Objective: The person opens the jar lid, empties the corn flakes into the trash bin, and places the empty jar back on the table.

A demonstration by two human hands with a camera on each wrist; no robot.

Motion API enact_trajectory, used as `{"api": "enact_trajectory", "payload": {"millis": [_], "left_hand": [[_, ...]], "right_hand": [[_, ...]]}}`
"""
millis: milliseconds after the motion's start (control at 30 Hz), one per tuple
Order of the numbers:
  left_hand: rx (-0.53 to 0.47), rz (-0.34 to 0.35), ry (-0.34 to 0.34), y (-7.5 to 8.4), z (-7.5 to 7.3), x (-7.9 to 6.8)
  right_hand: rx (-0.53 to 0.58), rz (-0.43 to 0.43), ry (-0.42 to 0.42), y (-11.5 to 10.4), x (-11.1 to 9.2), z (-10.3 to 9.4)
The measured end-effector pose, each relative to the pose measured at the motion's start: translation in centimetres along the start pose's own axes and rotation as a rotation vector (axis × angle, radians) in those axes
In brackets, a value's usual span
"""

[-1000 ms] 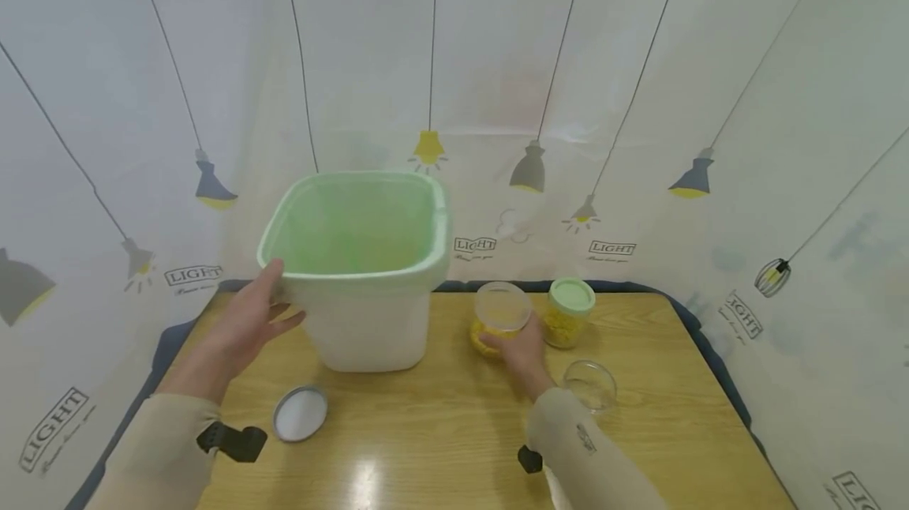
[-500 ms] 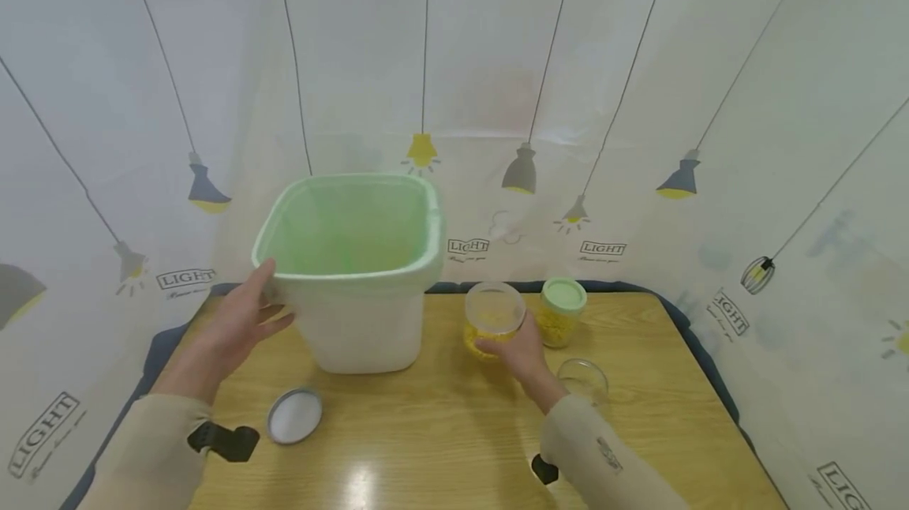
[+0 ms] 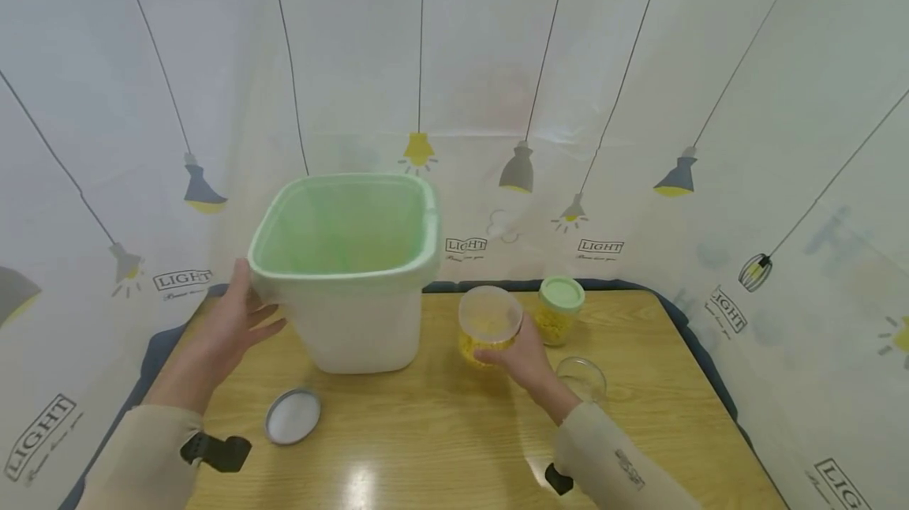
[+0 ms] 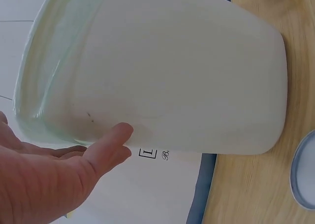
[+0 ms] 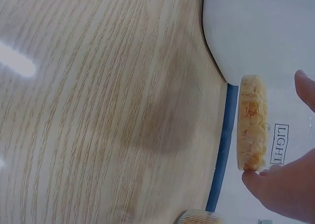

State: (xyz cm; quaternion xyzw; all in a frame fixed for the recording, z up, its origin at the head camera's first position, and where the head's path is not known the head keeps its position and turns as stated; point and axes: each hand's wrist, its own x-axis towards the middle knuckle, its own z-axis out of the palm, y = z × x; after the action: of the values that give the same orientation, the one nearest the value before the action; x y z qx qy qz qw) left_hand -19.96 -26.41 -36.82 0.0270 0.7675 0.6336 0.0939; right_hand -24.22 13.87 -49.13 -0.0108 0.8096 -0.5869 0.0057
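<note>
My right hand (image 3: 521,352) holds a clear round jar (image 3: 488,324) by its side, thumb in front and fingers behind. Yellow flake-like pieces (image 5: 253,128) fill its lower part. In the right wrist view the jar is raised over the table, with a shadow beneath. My left hand (image 3: 223,332) is at the near left corner of a white bin (image 3: 365,328) with a pale green rim (image 3: 344,276). In the left wrist view two straight fingers (image 4: 112,140) overlap the bin's wall, and the others are partly behind the corner.
Right of the held jar stands another jar (image 3: 554,324) with a green lid and yellow contents. Nearer lies a clear round dish or jar (image 3: 582,380), partly behind the right forearm. A white disc-shaped lid (image 3: 293,417) lies left on the wooden table (image 3: 398,447). A lamp-patterned sheet surrounds the table.
My right hand has brought the jar slightly nearer and farther from the green-lidded jar. My left thumb has slid off the bin's rim to the left. The view has shifted a little.
</note>
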Motion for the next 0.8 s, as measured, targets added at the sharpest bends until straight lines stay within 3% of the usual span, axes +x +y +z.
{"api": "enact_trajectory", "payload": {"millis": [233,367,600,800], "left_hand": [[-0.025,-0.077,0.072,-1.8,-0.5,-0.2],[0.038,-0.147,0.102,-3.7,-1.1,-0.1],[0.162,-0.246,0.037,-6.8,-1.5,0.1],[0.311,-0.236,-0.070,-8.3,0.0,0.0]], "right_hand": [[-0.002,-0.038,-0.107,0.0,-0.6,-0.6],[-0.007,-0.031,-0.209,0.3,-0.7,-0.8],[-0.026,-0.041,-0.358,0.9,-1.1,-0.8],[-0.066,-0.052,-0.435,1.5,-1.6,-0.4]]}}
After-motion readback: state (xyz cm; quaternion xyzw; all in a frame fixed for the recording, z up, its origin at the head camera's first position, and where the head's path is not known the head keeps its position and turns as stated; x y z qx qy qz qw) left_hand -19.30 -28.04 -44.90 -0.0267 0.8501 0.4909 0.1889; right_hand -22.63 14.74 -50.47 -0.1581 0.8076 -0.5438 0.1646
